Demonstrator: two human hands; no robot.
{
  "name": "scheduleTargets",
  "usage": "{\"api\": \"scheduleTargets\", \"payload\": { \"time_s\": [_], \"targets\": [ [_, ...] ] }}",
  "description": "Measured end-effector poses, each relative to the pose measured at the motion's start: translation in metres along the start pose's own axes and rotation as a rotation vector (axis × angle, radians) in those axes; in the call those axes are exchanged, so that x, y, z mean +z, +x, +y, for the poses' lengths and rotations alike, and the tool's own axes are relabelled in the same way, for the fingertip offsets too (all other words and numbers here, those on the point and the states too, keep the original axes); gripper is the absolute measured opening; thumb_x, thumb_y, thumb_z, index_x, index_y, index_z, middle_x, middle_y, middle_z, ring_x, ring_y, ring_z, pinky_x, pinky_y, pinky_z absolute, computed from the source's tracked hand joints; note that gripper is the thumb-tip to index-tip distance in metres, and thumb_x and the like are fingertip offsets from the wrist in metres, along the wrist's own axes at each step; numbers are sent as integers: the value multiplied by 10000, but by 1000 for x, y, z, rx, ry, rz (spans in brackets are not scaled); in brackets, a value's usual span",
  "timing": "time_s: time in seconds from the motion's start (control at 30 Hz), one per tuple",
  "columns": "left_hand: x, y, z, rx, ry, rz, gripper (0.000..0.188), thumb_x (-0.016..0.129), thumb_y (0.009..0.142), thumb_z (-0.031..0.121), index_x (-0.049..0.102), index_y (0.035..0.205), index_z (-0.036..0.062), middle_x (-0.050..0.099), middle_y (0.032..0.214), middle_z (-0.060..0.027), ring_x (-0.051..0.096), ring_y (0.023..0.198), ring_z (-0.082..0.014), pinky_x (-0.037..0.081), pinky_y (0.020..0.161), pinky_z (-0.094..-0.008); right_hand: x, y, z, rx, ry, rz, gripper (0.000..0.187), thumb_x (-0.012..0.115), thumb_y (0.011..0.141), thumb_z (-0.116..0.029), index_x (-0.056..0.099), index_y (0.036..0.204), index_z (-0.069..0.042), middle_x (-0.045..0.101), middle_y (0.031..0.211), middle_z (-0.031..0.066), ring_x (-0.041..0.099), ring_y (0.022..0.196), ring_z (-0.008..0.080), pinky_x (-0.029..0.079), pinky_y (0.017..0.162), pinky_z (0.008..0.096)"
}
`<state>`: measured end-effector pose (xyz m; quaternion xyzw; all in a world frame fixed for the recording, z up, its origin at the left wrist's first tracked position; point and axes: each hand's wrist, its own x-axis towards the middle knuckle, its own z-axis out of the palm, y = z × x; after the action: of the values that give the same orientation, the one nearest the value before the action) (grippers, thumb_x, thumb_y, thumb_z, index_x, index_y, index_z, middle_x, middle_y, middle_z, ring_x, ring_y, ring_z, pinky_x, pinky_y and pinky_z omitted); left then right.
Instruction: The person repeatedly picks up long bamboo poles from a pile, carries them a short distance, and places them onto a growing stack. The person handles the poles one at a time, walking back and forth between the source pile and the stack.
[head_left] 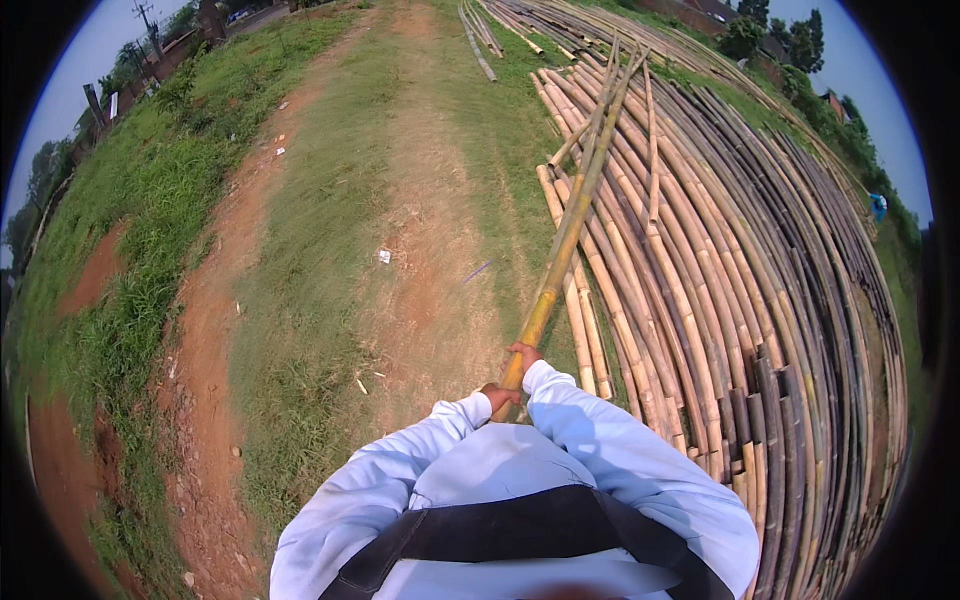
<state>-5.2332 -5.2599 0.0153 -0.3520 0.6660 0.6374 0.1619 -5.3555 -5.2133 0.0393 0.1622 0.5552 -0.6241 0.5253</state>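
A long yellow-green bamboo pole (560, 265) slants from my waist up and away to the right, its far part over the bamboo pile. My right hand (525, 354) is wrapped round it in front of my body. Closer to me, my left hand (499, 396) grips the same pole near its lower end. The very end of the pole, close to my shirt, is partly hidden by my left hand. At its far end the pole crosses other thin poles (606, 90).
To my right lies a wide pile of tan and dark bamboo poles (700, 260). More poles (520, 25) lie far ahead. A dirt track (430, 250) with grass runs forward, with a white scrap (384, 257) on it. A person in blue (879, 207) is far right.
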Motion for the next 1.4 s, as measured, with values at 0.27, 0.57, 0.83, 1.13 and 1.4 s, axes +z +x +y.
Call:
{"api": "scheduleTargets", "payload": {
  "time_s": [0.27,0.57,0.83,1.13,1.4],
  "targets": [
    [101,-103,-84,35,-63,38,543,677,462,344,573,766,-93,595,705,-157,585,601,-243,467,513,-310,-74,-97,112,-21,-30,-6,322,601,656,-277,500,832,-27,510,659,119,515,578,267,443,554,396],
    [162,-235,-167,-23,-264,-115,354,635,585,248,599,806,-26,579,660,-135,569,559,-197,456,493,-294,-116,-168,239,-89,-230,10,398,621,602,-281,504,874,-14,504,702,134,505,602,272,434,556,388],
    [188,-348,-187,-47,-397,-189,237,618,619,221,566,710,9,539,578,-96,526,454,-197,441,423,-311,-121,-263,288,-152,-317,21,465,617,585,-304,499,903,13,504,751,153,502,663,295,423,635,382],
    [274,-447,-218,101,-157,-45,242,619,608,258,566,662,29,521,567,-73,517,448,-188,410,404,-292,-165,-391,352,-169,-158,-62,474,611,596,-281,455,955,-14,517,692,145,524,569,282,450,549,415],
    [407,-527,-299,0,-534,-302,243,545,679,204,542,845,26,548,630,-92,542,504,-203,454,457,-299,-271,-476,448,-227,-382,143,524,646,554,-320,525,932,22,536,816,162,515,684,288,433,648,370]
  ]
}}
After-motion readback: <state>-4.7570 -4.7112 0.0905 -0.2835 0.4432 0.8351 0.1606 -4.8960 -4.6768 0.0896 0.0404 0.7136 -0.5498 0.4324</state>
